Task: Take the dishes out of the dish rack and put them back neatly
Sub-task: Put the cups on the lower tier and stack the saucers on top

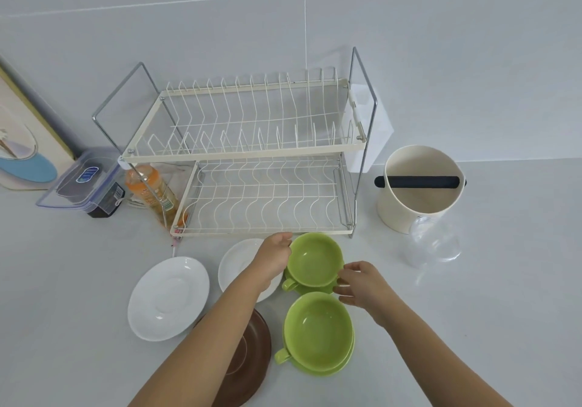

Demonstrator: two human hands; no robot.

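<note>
Both hands are closing in on the far green cup (315,260), the one sitting just in front of the lower tier of the dish rack (252,154), near the rack's front right foot. The left hand (277,249) is curling its fingers over the cup's left rim, and the right hand (356,280) is pinching the rim on the right side, thumb above and fingers below, so the cup is being held from two sides. It is sitting on another green piece, whose handle is poking out toward the person; I cannot tell whether that is a second cup or a saucer. A near green cup (318,331) is stacked the same way closer to the counter's front edge. Both tiers of the rack are standing empty, so the putting-back looks barely begun. This cup looks like glazed ceramic: stiff, fairly heavy for its size, smooth and likely slippery, and it would chip if knocked on the wire. The rim grip is working, though the handle would be the surer hold. Left of the cups are lying two white saucers (168,298), one partly under the left forearm, and a brown plate (252,356) at the counter's front edge. A clear glass (431,243) is lying by the cream bin (419,186) to the right.
</note>
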